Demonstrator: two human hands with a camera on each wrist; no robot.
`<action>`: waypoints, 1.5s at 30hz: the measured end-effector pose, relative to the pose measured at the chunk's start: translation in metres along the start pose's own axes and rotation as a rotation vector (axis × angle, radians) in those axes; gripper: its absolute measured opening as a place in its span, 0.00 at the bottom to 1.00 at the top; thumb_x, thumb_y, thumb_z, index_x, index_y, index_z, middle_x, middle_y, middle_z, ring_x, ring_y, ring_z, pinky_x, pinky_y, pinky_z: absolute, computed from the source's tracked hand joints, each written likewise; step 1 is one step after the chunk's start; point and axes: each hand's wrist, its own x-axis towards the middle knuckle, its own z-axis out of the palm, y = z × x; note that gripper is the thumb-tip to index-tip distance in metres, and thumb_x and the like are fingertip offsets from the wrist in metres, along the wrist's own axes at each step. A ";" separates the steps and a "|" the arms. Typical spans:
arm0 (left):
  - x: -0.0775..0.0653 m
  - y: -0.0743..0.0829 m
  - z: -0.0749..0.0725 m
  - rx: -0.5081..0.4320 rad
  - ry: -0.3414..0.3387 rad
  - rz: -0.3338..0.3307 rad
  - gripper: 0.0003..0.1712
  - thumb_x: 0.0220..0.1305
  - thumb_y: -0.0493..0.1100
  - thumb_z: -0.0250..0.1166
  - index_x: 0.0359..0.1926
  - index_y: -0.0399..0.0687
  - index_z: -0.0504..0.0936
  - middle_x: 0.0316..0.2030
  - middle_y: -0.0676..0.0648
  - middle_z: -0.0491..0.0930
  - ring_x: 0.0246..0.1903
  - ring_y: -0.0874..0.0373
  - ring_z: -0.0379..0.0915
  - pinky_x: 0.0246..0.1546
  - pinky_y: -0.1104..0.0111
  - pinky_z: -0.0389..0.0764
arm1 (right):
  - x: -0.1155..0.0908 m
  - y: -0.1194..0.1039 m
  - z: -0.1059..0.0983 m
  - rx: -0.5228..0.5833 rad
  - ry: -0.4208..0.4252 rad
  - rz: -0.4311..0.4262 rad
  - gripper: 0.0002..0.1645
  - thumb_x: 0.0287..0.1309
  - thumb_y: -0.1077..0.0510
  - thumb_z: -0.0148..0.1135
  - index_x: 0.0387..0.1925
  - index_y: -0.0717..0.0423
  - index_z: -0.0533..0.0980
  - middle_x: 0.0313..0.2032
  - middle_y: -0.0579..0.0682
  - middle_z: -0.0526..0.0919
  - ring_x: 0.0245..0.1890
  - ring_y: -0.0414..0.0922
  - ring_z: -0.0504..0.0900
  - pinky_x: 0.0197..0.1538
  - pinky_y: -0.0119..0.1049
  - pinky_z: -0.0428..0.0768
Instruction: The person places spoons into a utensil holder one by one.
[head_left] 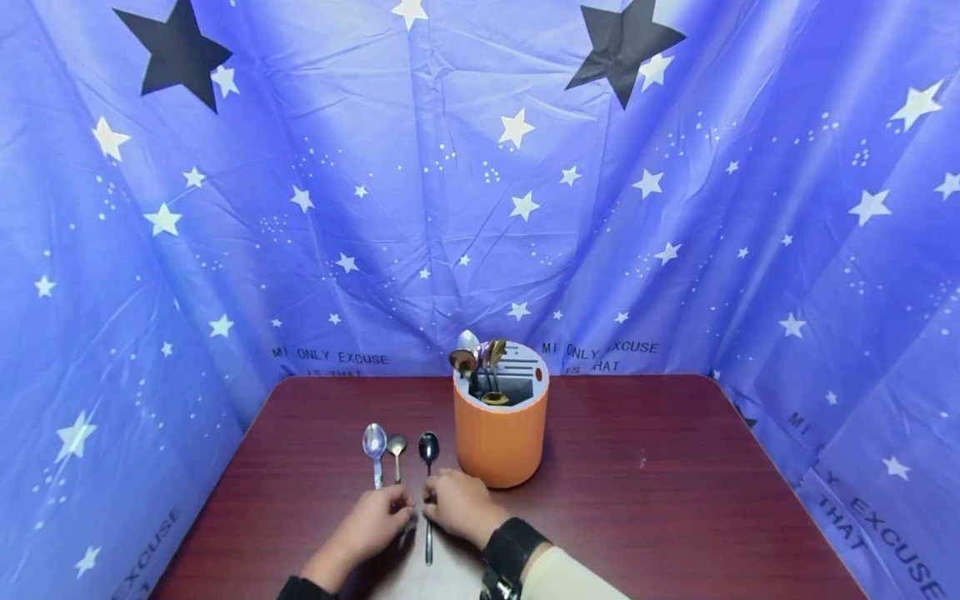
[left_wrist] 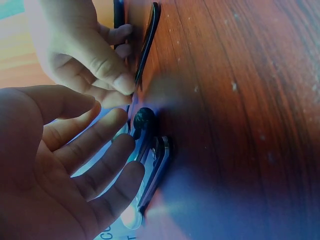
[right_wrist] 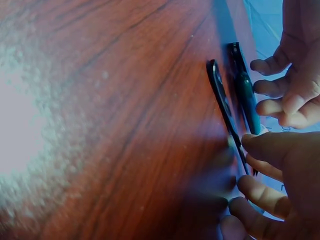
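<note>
One bump from the loosely spread left hand (head_left: 380,515) could swivel the black spoon (head_left: 428,447) — pinched by the right hand (head_left: 461,504) — left into the small metal spoon (head_left: 397,445).

A curtained-off booth: star-printed blue cloth (head_left: 450,217) hangs behind and along both sides of a reddish-brown table (head_left: 645,508), hiding the wider room

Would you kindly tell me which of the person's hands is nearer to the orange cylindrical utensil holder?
Right. The right hand is close in front of the orange holder, slightly to its left; the left hand is farther away, beyond the glossy black spoon.
</note>
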 end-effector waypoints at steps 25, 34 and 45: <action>0.002 0.000 0.000 0.009 0.010 0.019 0.02 0.59 0.37 0.68 0.32 0.47 0.82 0.27 0.58 0.79 0.28 0.68 0.70 0.32 0.68 0.75 | 0.006 0.000 0.000 0.047 0.103 0.147 0.14 0.45 0.59 0.71 0.28 0.47 0.72 0.25 0.43 0.73 0.25 0.41 0.75 0.28 0.38 0.74; 0.002 0.002 0.000 -0.007 0.005 0.031 0.03 0.60 0.36 0.68 0.32 0.48 0.82 0.27 0.58 0.79 0.28 0.68 0.71 0.32 0.68 0.74 | 0.020 -0.004 0.001 -0.028 0.110 0.205 0.10 0.47 0.57 0.71 0.30 0.55 0.79 0.27 0.53 0.83 0.29 0.49 0.84 0.32 0.42 0.80; 0.001 0.004 0.003 -0.070 -0.042 0.090 0.03 0.63 0.36 0.67 0.32 0.47 0.82 0.27 0.59 0.77 0.27 0.71 0.69 0.31 0.70 0.73 | 0.029 -0.006 0.002 -0.026 0.097 0.241 0.09 0.51 0.56 0.70 0.23 0.55 0.80 0.25 0.54 0.85 0.26 0.50 0.84 0.30 0.43 0.80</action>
